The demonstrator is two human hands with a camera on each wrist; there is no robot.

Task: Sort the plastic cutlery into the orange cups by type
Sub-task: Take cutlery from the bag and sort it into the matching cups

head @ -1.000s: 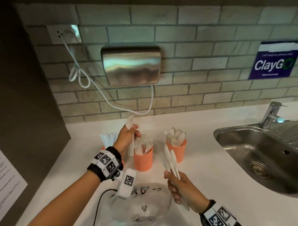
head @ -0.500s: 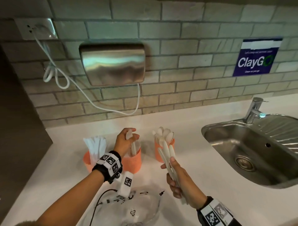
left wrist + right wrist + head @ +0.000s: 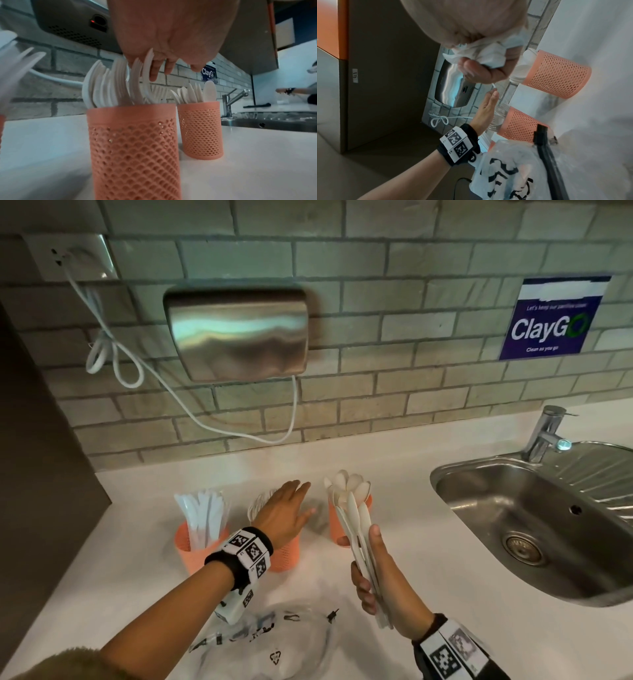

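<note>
The left hand [image 3: 286, 513] hovers flat, fingers straight, over the middle orange mesh cup of white plastic forks [image 3: 133, 146]; the right hand [image 3: 380, 583] grips a bundle of white plastic spoons [image 3: 359, 529] before the spoon-filled orange cup [image 3: 199, 129] on the white table [image 3: 428, 546].

Perforated matt plastic cups [image 3: 135, 148]; glossy steel sink [image 3: 534, 508]; smooth white counter [image 3: 428, 542].

Steel hand dryer [image 3: 236, 333] on brick wall, sink [image 3: 534, 529] at right, seemingly a clear printed bag [image 3: 274, 645] nearest.
</note>
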